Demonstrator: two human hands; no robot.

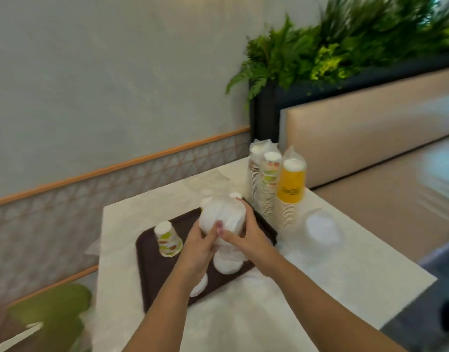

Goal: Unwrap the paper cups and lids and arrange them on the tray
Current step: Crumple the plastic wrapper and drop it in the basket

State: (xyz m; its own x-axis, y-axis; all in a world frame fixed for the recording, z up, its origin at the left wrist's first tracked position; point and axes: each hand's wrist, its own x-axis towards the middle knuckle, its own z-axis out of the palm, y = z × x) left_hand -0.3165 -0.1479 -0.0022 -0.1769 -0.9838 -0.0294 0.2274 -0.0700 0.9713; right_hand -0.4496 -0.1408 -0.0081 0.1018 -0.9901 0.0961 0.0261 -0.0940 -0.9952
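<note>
A dark brown tray (pixel 152 280) lies on the white table. Both hands hold a plastic-wrapped stack of white lids (pixel 222 217) above the tray's middle. My left hand (pixel 200 247) grips the stack from the near left side. My right hand (pixel 246 237) wraps around its right side, thumb on the front. An upside-down patterned paper cup (pixel 168 240) stands at the tray's far left. Loose white lids (pixel 227 262) lie on the tray under my hands, and another lid (pixel 200 285) peeks out beneath my left wrist. The view is blurred.
Three wrapped cup stacks stand behind the tray: two patterned (pixel 265 184) and one yellow (pixel 290 191). Another wrapped bundle of lids (pixel 321 229) lies on the table to the right. Empty plastic wrap (pixel 208 184) lies at the back. A beige bench (pixel 370 148) runs along the right.
</note>
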